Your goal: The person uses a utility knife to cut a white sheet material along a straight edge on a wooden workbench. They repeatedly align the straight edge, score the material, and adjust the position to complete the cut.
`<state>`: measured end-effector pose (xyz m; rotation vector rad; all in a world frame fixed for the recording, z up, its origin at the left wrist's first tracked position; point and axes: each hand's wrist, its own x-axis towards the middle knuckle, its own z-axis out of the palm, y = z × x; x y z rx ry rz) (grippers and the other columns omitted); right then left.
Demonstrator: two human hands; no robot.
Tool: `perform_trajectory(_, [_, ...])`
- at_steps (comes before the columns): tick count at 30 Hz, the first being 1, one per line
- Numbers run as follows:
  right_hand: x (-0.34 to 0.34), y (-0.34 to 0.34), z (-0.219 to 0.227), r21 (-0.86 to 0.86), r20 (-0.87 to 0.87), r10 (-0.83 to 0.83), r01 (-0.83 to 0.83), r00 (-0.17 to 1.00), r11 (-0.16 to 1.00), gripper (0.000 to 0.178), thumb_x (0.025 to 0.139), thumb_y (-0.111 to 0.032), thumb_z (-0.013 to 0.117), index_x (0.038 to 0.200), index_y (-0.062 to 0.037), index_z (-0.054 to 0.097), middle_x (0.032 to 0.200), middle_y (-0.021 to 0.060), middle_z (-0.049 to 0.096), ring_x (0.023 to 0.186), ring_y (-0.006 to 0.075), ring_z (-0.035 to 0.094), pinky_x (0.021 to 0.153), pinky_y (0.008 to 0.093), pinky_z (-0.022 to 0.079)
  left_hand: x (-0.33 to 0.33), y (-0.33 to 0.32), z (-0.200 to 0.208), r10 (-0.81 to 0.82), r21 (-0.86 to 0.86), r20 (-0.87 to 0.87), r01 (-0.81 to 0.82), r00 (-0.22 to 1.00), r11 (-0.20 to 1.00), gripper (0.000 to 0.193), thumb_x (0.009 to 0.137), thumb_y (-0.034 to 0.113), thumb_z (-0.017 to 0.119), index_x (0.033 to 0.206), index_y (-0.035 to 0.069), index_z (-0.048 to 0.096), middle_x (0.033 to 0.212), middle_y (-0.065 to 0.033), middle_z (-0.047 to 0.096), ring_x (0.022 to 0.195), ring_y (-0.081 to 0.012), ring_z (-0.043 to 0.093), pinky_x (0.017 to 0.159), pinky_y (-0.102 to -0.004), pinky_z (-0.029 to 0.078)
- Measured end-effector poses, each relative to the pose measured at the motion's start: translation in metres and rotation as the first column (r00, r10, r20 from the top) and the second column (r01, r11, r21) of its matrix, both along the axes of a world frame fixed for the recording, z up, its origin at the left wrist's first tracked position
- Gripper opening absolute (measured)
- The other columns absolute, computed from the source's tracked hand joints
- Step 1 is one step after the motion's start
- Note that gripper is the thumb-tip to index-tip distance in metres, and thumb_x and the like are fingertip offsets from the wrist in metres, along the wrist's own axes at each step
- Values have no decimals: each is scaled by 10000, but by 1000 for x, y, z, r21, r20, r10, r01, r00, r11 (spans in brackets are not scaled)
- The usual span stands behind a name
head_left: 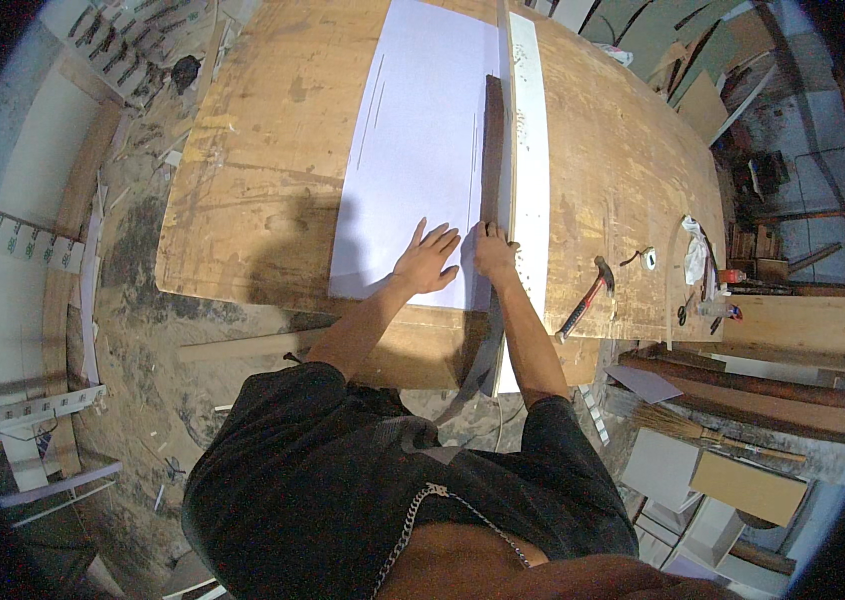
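My left hand (428, 262) lies flat with fingers spread on a pale lavender panel (418, 130), near its closest end. Thin dark lines run lengthwise on the panel. Beside it, my right hand (496, 252) is closed, its fingers curled at the panel's right side against a long narrow white board (531, 160). How far the fingers reach around the board is hidden. A dark brown band (492, 150) runs along the board's left side; I cannot tell whether it is a strip or shadow.
The worn wooden table (253, 150) carries a claw hammer (588, 298), a tape measure (649, 258), scissors (684, 314) and a clear bottle (715, 311) on the right. A broom (683, 425) and several boards lie right of the table. Scraps litter the floor at left.
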<state>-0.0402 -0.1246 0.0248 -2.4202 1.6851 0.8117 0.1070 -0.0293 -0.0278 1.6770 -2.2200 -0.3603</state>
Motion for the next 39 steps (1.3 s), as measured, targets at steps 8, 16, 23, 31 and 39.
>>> perform_trajectory(8, [-6, -4, -11, -44, 34, -11, 12, 999, 999, 702, 876, -98, 567, 1515, -83, 278, 1569, 102, 321, 1429, 278, 337, 1047, 670, 352, -2, -1, 2, -9, -3, -5, 9, 1000, 1000, 678, 941, 441, 466, 1473, 32, 374, 1546, -102, 355, 1474, -241, 228, 1213, -561, 63])
perform_trajectory(16, [-6, -3, -4, 0, 47, 31, -31, 998, 1000, 591, 946, -169, 456, 1502, -46, 295, 1563, 158, 311, 1434, 329, 319, 1027, 715, 325, -2, -1, 0, -3, 4, -11, 3, 1000, 1000, 683, 936, 447, 465, 1477, 40, 372, 1548, -95, 355, 1474, -240, 227, 1214, -559, 56])
perform_trajectory(23, [-6, -3, -11, -67, 51, 20, -17, 999, 998, 758, 832, -141, 652, 1498, -75, 297, 1534, 119, 367, 1409, 294, 361, 1052, 664, 347, -1, 0, 3, -2, 12, 16, 1, 1000, 1000, 689, 941, 453, 458, 1485, 43, 358, 1555, -93, 343, 1478, -234, 219, 1218, -551, 47])
perform_trajectory(31, [-3, 0, -6, -50, 49, 22, -19, 999, 999, 771, 819, -124, 662, 1499, -81, 300, 1535, 115, 366, 1407, 288, 367, 1043, 664, 352, 0, 0, 1, 0, 27, 11, 0, 1000, 1000, 691, 940, 450, 456, 1489, 44, 351, 1561, -92, 331, 1479, -233, 215, 1218, -552, 42])
perform_trajectory(39, [-4, -1, -9, -65, 34, 19, -17, 999, 998, 754, 834, -125, 657, 1496, -95, 297, 1537, 107, 360, 1406, 281, 368, 1038, 655, 362, -2, 0, -2, 4, -1, 8, -4, 1000, 1000, 685, 941, 458, 457, 1480, 44, 367, 1554, -90, 343, 1475, -236, 221, 1215, -559, 44])
